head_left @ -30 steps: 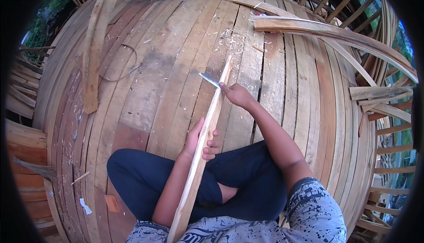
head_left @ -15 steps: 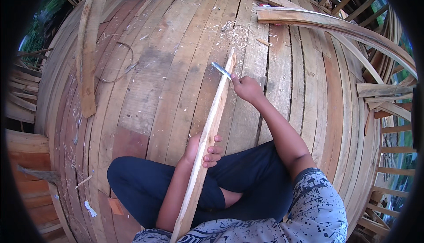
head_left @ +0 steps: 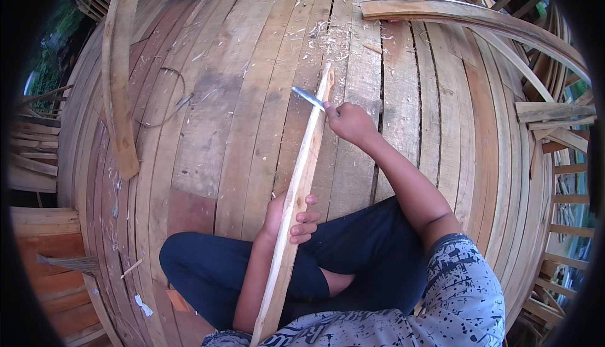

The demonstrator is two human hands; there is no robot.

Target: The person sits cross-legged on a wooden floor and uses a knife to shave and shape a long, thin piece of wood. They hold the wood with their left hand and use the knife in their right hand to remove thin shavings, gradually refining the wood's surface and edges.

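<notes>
A long pale wooden strip [head_left: 302,180] slants from my lap out over the floor, its far end tapered. My left hand [head_left: 291,218] is wrapped round its middle, fingers curled over the right edge. Near the far end, my right hand [head_left: 350,122] grips a knife [head_left: 308,98]. The fist hides the handle. The bright blade lies across the strip's upper face and points to the far left, its edge at or very close to the wood.
Wood shavings [head_left: 334,39] litter the plank floor [head_left: 252,95] beyond the strip. Long curved boards lie at the left [head_left: 118,76] and far right [head_left: 466,14]. A thin bent strip [head_left: 183,92] rests at centre left. A broom head [head_left: 69,263] and white scrap [head_left: 144,305] are at near left.
My right hand and the knife have shifted slightly nearer along the strip, and the blade has tilted a little. My left hand keeps its hold. The whole view has turned slightly.
</notes>
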